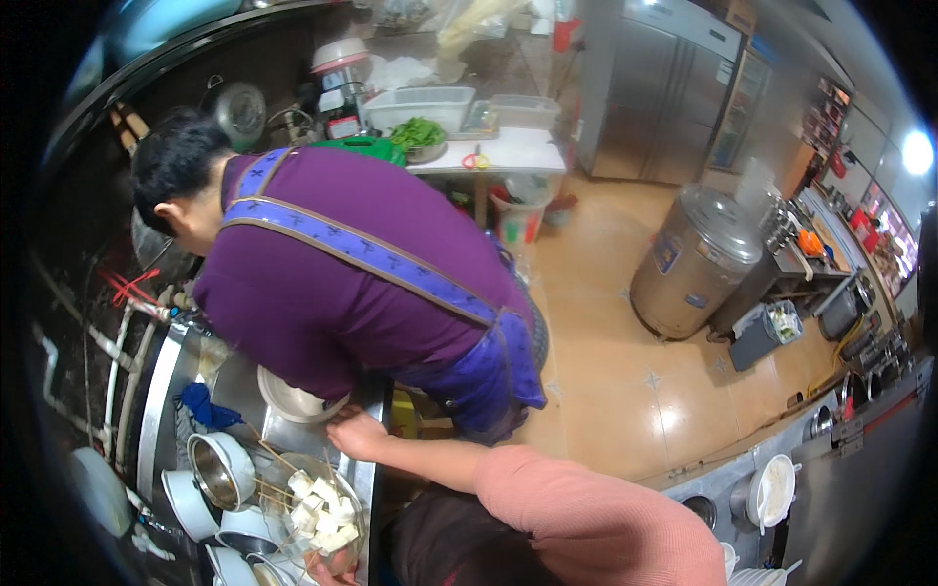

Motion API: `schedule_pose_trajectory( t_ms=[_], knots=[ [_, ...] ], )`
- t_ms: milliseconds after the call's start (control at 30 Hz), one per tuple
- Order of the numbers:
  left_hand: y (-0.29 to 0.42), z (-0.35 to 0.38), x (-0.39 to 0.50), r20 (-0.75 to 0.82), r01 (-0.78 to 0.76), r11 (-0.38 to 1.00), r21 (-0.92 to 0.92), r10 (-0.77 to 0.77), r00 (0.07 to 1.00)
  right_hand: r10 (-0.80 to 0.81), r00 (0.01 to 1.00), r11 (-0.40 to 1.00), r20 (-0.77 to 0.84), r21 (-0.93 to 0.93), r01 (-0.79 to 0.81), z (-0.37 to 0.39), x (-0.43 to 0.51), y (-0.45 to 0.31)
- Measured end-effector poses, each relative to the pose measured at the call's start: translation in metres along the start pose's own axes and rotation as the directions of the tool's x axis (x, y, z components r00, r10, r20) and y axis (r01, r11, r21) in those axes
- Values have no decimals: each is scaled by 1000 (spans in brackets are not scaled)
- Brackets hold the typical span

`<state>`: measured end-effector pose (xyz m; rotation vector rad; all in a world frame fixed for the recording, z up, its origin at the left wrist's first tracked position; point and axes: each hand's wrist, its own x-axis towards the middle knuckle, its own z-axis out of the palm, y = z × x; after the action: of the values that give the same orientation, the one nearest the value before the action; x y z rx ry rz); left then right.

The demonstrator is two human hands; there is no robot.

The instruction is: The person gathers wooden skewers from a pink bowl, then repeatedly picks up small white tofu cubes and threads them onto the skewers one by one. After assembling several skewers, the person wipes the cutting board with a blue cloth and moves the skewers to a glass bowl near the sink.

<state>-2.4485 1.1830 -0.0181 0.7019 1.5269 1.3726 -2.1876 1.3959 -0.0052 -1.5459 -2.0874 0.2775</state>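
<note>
My right hand (357, 434), at the end of a pink sleeve, has its fingers at the rim of a pale round basin (272, 399) in the metal sink; a co-worker's arm partly covers the basin. My left hand (333, 568) holds the near edge of a clear bowl (359, 505) at the bottom of the view. In this bowl lie white cubes (322, 513) on thin wooden skewers (275, 455), whose ends stick out to the left. A blue cloth (209, 406) lies beyond them, in the sink.
A co-worker (366, 256) in a purple top bends over the sink right before me. White pots (220, 469) crowd the left. Behind stand a white worktable (513, 150) with greens (418, 135) and scissors (476, 159), a large metal drum (692, 264) and a steel refrigerator (652, 95).
</note>
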Motion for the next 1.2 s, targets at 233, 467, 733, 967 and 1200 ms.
schedule_pose_trajectory(
  t_ms=[233, 467, 733, 967, 1200],
  knots=[
    [16, 17, -11, -25, -1, 997, -72, 0, 1000, -57, 996, 998, -67, 2, 57, -4, 0, -1],
    [-8, 5, 4, -45, -92, 993, -80, 89, 995, -89, 993, 996, -82, 5, 89, 0, -1, 0],
    [-10, 7, -1, -20, -137, 987, -81, 136, 991, -86, 994, 996, -65, -32, 84, 0, -1, 1],
    [1, 15, -9, -30, -86, 987, -134, 83, 996, -84, 995, 996, -50, -10, 84, 0, -2, 1],
    [-1, 14, -7, -49, -127, 987, -101, 123, 991, -114, 986, 993, -118, -31, 111, 0, -2, 0]
  ],
)
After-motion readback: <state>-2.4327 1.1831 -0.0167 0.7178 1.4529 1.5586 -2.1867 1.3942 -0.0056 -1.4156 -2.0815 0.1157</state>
